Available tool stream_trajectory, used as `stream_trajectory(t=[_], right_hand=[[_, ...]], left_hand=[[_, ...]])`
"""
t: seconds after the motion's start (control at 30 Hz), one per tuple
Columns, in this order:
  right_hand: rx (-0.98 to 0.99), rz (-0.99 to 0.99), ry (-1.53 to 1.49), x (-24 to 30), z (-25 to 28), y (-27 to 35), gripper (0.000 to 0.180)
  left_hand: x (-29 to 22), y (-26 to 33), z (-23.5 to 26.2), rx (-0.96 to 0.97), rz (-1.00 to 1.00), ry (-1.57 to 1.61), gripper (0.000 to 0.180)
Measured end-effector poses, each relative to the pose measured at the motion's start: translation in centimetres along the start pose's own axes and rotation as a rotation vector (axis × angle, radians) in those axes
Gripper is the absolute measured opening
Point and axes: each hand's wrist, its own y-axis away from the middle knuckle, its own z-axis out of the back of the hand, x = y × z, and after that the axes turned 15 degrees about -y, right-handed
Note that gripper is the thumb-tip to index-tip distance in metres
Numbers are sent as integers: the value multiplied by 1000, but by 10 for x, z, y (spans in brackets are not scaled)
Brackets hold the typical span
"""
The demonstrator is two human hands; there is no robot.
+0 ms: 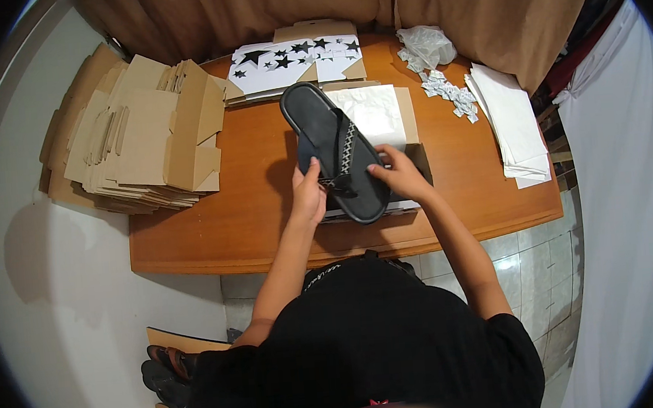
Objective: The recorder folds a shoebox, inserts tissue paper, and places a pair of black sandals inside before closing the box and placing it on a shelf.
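Packing workspace | stacked flat cartons point(141, 134) | white paper stack point(508, 121) | shelved sandals point(164, 382)

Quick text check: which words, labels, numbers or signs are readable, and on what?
None readable enough to quote.
Black clothing: white lettering, too small and skewed.
Small packets: any print too small.
Star-printed white cardboard: black stars, no legible words.
Black sandal: no readable text.

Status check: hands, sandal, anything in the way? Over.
Left hand gripping black sandal at left edge, right hand at right edge. Sandal held up, hiding much of open box. No obstruction visible.
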Motion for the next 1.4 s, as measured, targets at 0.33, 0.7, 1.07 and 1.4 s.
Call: stream_trajectory(t=[0.33,0.7,1.07,1.4], right_hand=[[-184,-54,-189,42,41,8,29],[-129,68,-693,17,35,10,50],[-471,180,-427,30,57,10,39],[-585,357,-39,-11,40,17,43]], left_hand=[[-9,3,-6,331,190,-296,32],[-16,-9,24,538,112,-388,45],[-44,-30,39,351,120,-783,40],[30,-25,79,93,-5,-977,77]])
